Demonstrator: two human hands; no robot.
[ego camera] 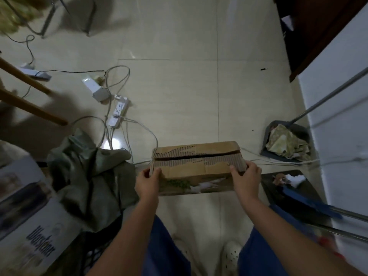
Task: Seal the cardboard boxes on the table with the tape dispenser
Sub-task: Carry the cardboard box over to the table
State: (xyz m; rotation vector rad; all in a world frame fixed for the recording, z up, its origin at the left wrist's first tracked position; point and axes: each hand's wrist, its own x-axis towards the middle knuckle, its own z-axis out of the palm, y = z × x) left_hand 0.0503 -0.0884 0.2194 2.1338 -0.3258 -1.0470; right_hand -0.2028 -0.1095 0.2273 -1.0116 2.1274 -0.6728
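Head view, one frame, dim and motion-blurred at the edges. The box (196,166) is held in the air over the tiled floor (189,92), in front of the person's knees; no counter and no tape dispenser show in view. Left hand (147,183) grips the box's left end, thumb on top and fingers wrapped below; right hand (246,176) grips the right end likewise, thumb across the top edge. Both hands are closed on the cardboard, neither free. Box is a shallow, long brown carton; the two top flaps meet at a dark lengthwise seam that gapes a little, wider toward the right end. The outer paper along the seam is torn away, exposing ribbed corrugation. The near side wall carries a printed picture, detail too blurred to read. Judged step: carrying the box to a working surface before taping. To do it well: keep the box level, grip balanced at both ends, and set it down seam-up; flaps probably need pressing flat and butted together first. Tape may bond poorly to the stripped corrugation, so the strip would best overlap onto the intact smooth paper either side. Left of the box: crumpled grey-green cloth (89,176), a white power strip (118,112) with looping cables. Right of the box: a dark dustpan (288,141) holding crumpled scraps.
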